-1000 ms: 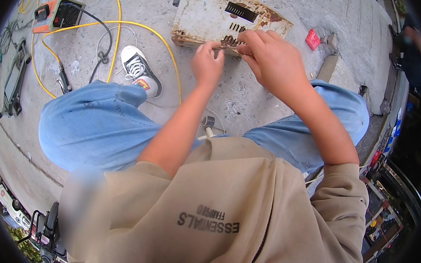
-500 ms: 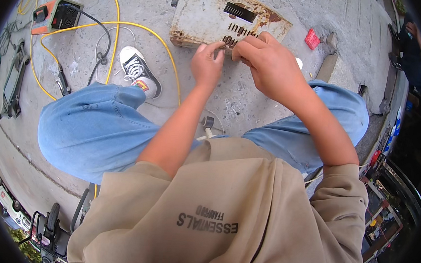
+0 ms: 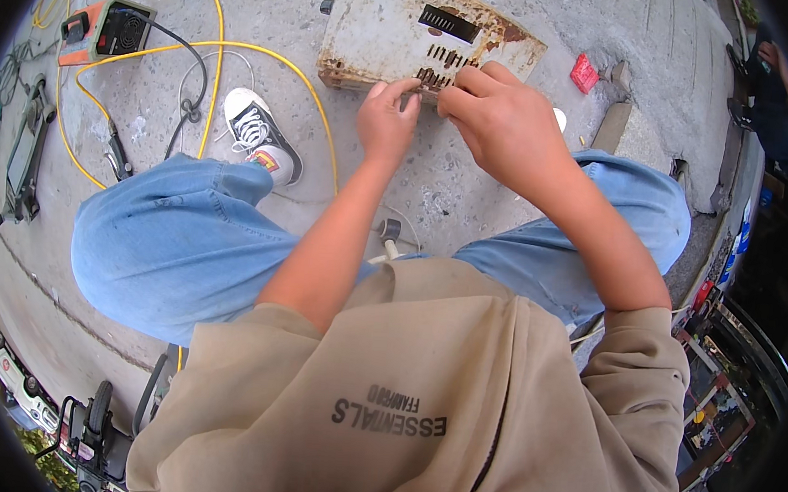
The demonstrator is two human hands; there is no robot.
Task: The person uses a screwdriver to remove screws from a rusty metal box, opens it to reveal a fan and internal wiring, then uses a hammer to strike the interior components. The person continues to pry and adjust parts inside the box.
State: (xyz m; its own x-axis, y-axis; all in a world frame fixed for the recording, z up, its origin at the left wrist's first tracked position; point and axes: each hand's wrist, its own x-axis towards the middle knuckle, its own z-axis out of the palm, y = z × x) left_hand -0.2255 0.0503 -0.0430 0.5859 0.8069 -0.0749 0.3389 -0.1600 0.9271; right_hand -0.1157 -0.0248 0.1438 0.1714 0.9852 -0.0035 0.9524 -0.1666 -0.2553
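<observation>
A rusty white metal case (image 3: 382, 30) with slots and a dark rectangular opening stands on the concrete ahead of me. At its near edge, my left hand (image 3: 390, 122) has its thumb and forefinger bent close together, with the forefinger tip against the edge beside the lower slots. Just to the right, my right hand (image 3: 508, 121) is closed, its fingers curled down by the same edge. The back of this hand hides its fingertips. Whatever small thing either hand pinches is hidden from view.
An orange and black machine (image 3: 107, 32) stands at the left, with a yellow cable (image 3: 279, 57) looping across the concrete. A red wrapper (image 3: 584, 74) and a concrete block (image 3: 612, 127) lie to the right. A grey-headed mallet (image 3: 389, 231) lies between my legs. Another person (image 3: 778, 117) is at far right.
My right hand has shifted slightly to the right and turned a little at the case's edge. My left hand and the case stay where they were.
</observation>
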